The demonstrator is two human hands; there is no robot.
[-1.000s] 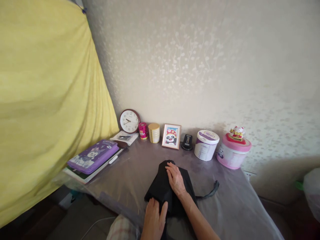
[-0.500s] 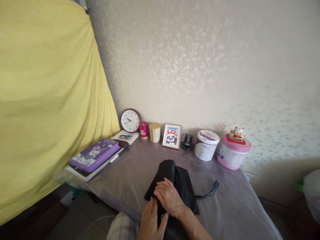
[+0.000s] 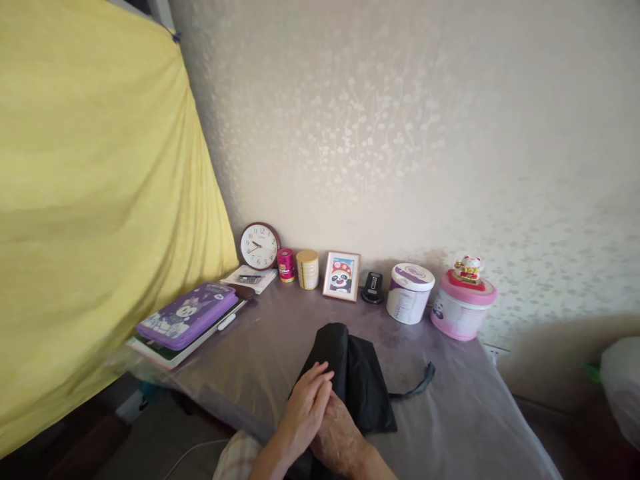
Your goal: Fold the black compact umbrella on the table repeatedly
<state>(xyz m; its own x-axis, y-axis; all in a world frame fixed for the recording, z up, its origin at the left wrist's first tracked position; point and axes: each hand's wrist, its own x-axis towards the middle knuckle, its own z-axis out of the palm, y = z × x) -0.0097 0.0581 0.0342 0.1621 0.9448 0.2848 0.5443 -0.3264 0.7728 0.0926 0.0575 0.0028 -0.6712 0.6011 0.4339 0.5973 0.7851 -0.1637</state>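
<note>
Black fabric, looking like a partly folded umbrella, lies at the front of the table with a narrow strap trailing to the right. My left hand rests on its left side, fingers stretched out and laid over the fingers of my right hand. My right hand sits low on the fabric, back of the hand upward. Its fingers are mostly hidden beneath the left, so their grip does not show. The near end of the fabric is covered by both hands.
A grey-covered table stands against the wall. Along its back are a clock, two small tins, a framed panda picture, a black device and two tubs. A purple case lies at left, near a yellow curtain.
My left hand has moved up and over the right hand's fingers. My right hand has slid down toward me along the fabric. The view has shifted slightly.
</note>
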